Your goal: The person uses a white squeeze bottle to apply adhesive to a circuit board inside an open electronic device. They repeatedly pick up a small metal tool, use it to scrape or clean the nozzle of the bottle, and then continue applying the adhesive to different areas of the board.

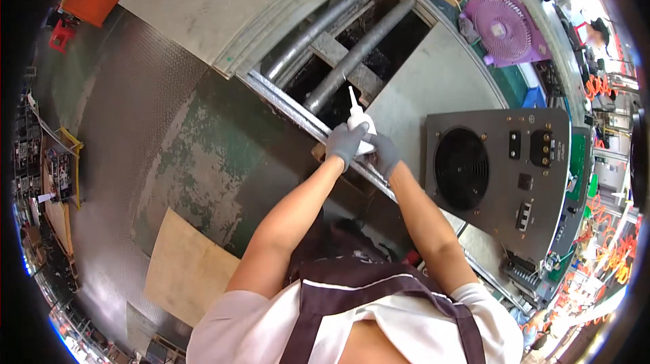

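A white squeeze bottle (357,117) with a long thin nozzle is between my two grey-gloved hands, its tip pointing away from me. My left hand (345,142) wraps round the bottle's left side. On the other side, my right hand (384,153) closes on its lower part, with some fingers hidden. Just beyond the nozzle, a dark opening in the metal bench holds a near steel roller (362,54) and a far steel roller (323,27). The bench's metal front rail (288,108) runs below the opening, close to my left hand.
To the right stands a dark equipment panel (497,174) with a round fan grille and switches. A purple fan (502,28) sits at the far right. Bare metal plate (433,73) borders the opening. On the green floor at lower left lies a flat tan board (186,266).
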`<state>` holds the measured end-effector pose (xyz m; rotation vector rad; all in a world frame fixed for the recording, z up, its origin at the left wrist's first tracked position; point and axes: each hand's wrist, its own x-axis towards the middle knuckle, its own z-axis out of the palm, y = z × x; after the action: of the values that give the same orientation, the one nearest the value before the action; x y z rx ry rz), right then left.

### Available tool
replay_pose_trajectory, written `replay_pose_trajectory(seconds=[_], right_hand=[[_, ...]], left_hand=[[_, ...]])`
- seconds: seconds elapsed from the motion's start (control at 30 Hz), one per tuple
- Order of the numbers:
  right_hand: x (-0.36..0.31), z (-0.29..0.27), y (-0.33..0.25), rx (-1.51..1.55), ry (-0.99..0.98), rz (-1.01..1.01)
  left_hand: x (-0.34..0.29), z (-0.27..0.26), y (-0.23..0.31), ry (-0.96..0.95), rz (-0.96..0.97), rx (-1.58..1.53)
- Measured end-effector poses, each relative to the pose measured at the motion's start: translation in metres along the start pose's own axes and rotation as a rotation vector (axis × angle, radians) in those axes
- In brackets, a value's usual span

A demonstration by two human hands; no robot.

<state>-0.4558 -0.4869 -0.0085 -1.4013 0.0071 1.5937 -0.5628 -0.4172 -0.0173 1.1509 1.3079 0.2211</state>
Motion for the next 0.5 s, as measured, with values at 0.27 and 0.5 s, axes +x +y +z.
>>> replay_pose_trajectory(seconds=[0.27, 0.5], right_hand=[[-0.035, 0.017, -0.021, 0.026, -0.121, -0.161], [-0.193, 0.023, -0.046, -0.467, -0.085, -0.582]], left_hand=[[-0.036, -0.009, 0.019, 0.137, 0.307, 0.106], [-0.151, -0.012, 0.07, 0.041, 0.978, 0.056]])
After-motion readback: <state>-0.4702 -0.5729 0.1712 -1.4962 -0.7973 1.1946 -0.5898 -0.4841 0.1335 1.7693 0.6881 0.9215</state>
